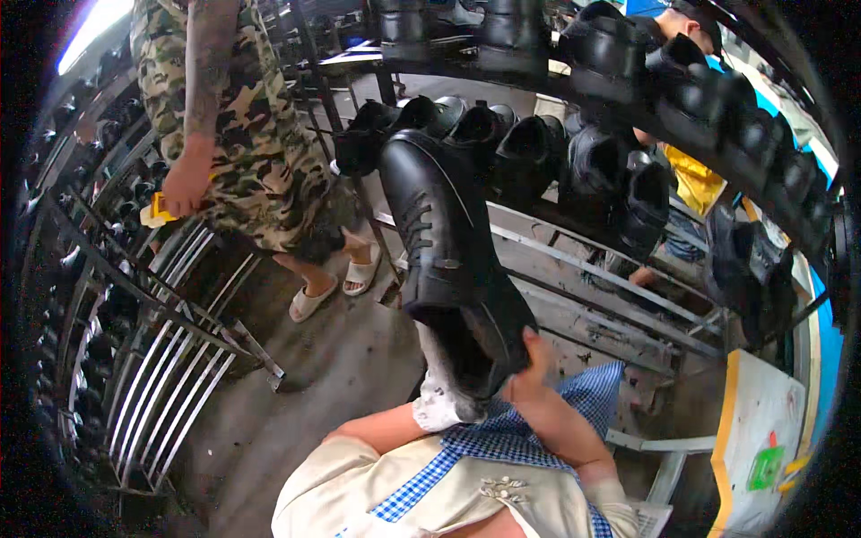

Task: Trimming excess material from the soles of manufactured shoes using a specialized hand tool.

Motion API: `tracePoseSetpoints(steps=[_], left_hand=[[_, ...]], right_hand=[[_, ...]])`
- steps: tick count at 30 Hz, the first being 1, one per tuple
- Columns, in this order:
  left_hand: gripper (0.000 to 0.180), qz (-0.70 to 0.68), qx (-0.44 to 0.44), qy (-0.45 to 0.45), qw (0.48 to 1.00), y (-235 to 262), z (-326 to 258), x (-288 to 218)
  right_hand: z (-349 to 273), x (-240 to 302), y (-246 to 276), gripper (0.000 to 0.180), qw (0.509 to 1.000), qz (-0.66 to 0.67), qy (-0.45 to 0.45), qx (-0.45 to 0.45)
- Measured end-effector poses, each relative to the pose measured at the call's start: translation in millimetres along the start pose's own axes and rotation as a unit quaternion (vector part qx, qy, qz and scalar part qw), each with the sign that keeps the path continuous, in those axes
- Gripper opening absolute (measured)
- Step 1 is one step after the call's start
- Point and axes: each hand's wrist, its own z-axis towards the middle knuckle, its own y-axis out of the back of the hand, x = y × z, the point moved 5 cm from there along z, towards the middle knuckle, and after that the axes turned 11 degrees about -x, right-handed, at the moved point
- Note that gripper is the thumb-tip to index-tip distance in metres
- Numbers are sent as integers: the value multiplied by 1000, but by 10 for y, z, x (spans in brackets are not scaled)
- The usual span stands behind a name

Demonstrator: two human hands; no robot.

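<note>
A black lace-up shoe is held up in front of me, toe pointing away and its opening towards me. My left hand, in a white patterned glove, grips it from the left side near the opening. The shoe hides part of that hand's fingers. My bare right hand holds the heel end from the right, its thumb against the black upper and its other fingers mostly out of sight. Just beyond the toe, a row of black shoes stands on a metal rack.
At left a person in camouflage clothing holds a yellow object, beside a slatted metal rack. Loaded shelves arch overhead at right; another person is behind them. A white board with a yellow edge stands near right.
</note>
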Motion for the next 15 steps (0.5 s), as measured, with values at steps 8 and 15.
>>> tracePoseSetpoints(steps=[8, 15], left_hand=[[76, 77, -25, -199, 977, 139, 181, -388], [86, 142, -66, -366, 917, 171, 434, -862]], right_hand=[[248, -128, -455, 71, 978, 178, -58, 94], [1002, 546, -571, 69, 980, 99, 170, 17]])
